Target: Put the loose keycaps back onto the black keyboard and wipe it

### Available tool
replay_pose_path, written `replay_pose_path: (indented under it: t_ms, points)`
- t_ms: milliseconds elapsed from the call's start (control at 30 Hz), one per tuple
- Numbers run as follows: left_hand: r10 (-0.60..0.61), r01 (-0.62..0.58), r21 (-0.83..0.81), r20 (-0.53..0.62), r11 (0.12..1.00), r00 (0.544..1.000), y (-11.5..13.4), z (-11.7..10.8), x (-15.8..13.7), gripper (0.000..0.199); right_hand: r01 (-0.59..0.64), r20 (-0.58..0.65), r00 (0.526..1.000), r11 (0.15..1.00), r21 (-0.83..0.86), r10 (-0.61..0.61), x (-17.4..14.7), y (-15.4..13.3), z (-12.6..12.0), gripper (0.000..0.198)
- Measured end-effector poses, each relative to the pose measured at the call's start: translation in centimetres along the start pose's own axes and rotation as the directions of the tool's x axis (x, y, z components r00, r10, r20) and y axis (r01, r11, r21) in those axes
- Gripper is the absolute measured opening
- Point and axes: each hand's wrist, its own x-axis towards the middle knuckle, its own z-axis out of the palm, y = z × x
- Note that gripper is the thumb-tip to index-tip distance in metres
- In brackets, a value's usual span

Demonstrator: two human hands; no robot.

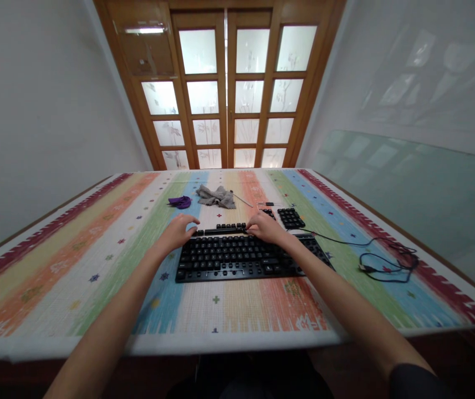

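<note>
A black keyboard (pixel 229 256) lies on the table in front of me, its right end partly covered by my right forearm. Just past its far edge runs a row of loose black keycaps (pixel 216 231). My left hand (pixel 178 230) is by the left end of that row, thumb and forefinger curved with a gap between them. At the row's other end, my right hand (pixel 265 228) has its fingertips pinched together low over the keycaps; anything between them is too small to make out. Another block of black keycaps (pixel 290 218) sits beyond my right hand.
A grey cloth (pixel 216 197) and a purple bundle (pixel 179 201) lie farther back. Near them are a thin rod (pixel 243 199) and a small dark-handled tool (pixel 268 204). The keyboard's black cable (pixel 403 257) coils at the right. A striped cloth (pixel 108 288) covers the table.
</note>
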Motion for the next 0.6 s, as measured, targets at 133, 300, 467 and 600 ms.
replay_pose_path:
  t_ms: [133, 300, 467, 600]
  points:
    - [-0.020, 0.026, -0.040, 0.148, 0.999, 0.989, -1.8, 0.1, 0.6, 0.016, -0.027, 0.064, 0.998, 0.999, -0.031, 0.029, 0.6, -0.2, 0.0, 0.006]
    - [-0.102, 0.120, -0.046, 0.284, 0.992, 0.953, -1.7, 0.1, 1.1, 0.018, -0.058, 0.086, 0.994, 0.996, -0.065, 0.064, 1.1, -0.3, 0.0, 0.009]
    - [-0.136, 0.174, -0.082, 0.345, 0.981, 0.929, -1.3, 0.5, 1.6, 0.017, -0.082, 0.092, 0.992, 0.993, -0.088, 0.090, 1.1, -0.5, -0.3, 0.013]
    - [-0.137, 0.177, -0.092, 0.331, 0.980, 0.934, -1.3, 0.7, 1.5, 0.016, -0.085, 0.051, 0.995, 0.995, -0.052, 0.088, 0.5, -0.5, -1.0, 0.013]
